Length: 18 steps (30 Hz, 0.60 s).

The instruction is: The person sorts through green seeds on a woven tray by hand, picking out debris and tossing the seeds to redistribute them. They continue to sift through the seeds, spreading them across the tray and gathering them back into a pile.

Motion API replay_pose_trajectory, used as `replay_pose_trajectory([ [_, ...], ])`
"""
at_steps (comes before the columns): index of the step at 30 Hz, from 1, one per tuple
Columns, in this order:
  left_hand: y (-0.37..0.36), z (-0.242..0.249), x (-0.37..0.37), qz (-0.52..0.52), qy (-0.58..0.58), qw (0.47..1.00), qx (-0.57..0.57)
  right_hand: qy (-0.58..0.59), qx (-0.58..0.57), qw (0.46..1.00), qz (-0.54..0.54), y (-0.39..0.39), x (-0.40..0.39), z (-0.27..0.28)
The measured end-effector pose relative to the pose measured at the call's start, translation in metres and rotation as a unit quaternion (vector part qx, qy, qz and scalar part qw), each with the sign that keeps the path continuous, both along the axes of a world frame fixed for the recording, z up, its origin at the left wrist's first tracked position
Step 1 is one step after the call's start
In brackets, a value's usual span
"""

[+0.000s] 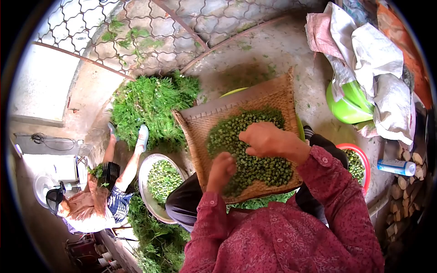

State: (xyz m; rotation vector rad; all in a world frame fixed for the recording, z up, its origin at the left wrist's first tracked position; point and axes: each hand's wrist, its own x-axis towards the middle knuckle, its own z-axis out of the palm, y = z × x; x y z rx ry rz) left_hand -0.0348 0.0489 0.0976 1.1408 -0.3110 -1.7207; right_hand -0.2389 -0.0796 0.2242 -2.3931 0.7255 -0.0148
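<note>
My right hand (269, 140) is closed above a heap of small round green pods or buds (248, 154), its fingers curled together. My left hand (223, 169) is also closed, slightly blurred, over the heap's left edge. What either hand pinches, if anything, is too small or hidden to make out. Both hang over a flat woven tray (193, 132) that rests before me at my knees. Part of a yellow-green rim (234, 92) shows beneath the tray.
Feathery green plants (150, 107) lie in a pile ahead on the left. A metal basin (144, 175) and a red basin (365, 166) hold more green pieces. Another person (98, 200) sits at left. A green tub (348, 104), white sacks (378, 50), a bottle (396, 167) and firewood (400, 191) stand right.
</note>
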Motion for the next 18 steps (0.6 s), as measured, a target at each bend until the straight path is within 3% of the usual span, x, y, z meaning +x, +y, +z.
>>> replay_pose_trajectory([
  [5,-0.014,0.049,-0.032,-0.015,0.105,0.989,-0.098,-0.085,0.084,0.993,0.021,0.013,0.01,0.011],
  [8,-0.019,0.057,-0.036,-0.018,0.14,0.983,-0.118,-0.145,0.076,0.987,0.002,0.013,0.017,-0.007],
  [11,-0.018,0.069,-0.039,-0.017,0.103,0.989,-0.1,-0.128,0.096,0.987,0.008,0.014,0.018,-0.008],
  [15,-0.006,0.039,-0.013,-0.1,-0.183,0.978,-0.023,0.01,0.08,0.995,0.055,0.017,0.013,-0.004],
  [18,0.0,-0.034,0.012,-0.167,-0.343,0.924,-0.006,0.057,0.07,0.992,0.09,0.018,0.008,-0.008],
])
